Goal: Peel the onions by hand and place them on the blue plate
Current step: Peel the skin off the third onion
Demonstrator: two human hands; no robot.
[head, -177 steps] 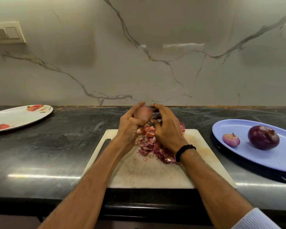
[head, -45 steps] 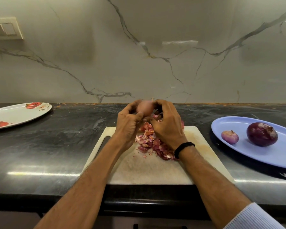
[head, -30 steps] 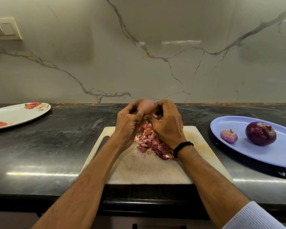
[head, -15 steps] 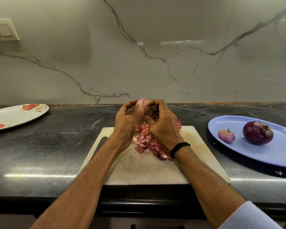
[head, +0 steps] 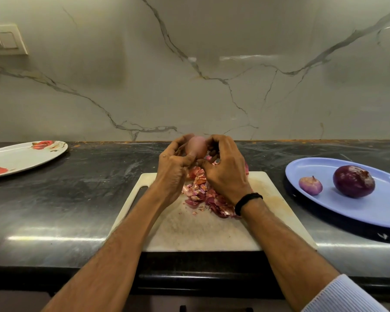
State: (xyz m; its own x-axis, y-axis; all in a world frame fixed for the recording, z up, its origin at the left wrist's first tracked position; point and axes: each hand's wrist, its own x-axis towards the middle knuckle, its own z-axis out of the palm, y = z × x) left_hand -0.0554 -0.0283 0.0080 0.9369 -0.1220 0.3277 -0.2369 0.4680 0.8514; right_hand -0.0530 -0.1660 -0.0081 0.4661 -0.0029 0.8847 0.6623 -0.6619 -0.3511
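Left hand (head: 173,167) and right hand (head: 225,167) both grip the pale onion (head: 196,147), long axis upright, above the far edge of the cutting board (head: 266,199).

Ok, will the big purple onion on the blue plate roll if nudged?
Probably: the big purple onion looks round, so it may roll. Its surface shines, likely slippery. The blue plate has a low rim that might not stop it.

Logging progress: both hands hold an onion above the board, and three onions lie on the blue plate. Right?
Not quite: the head view shows two on the blue plate, a small onion and a large onion, not three. The left hand and right hand do hold an onion above the board.
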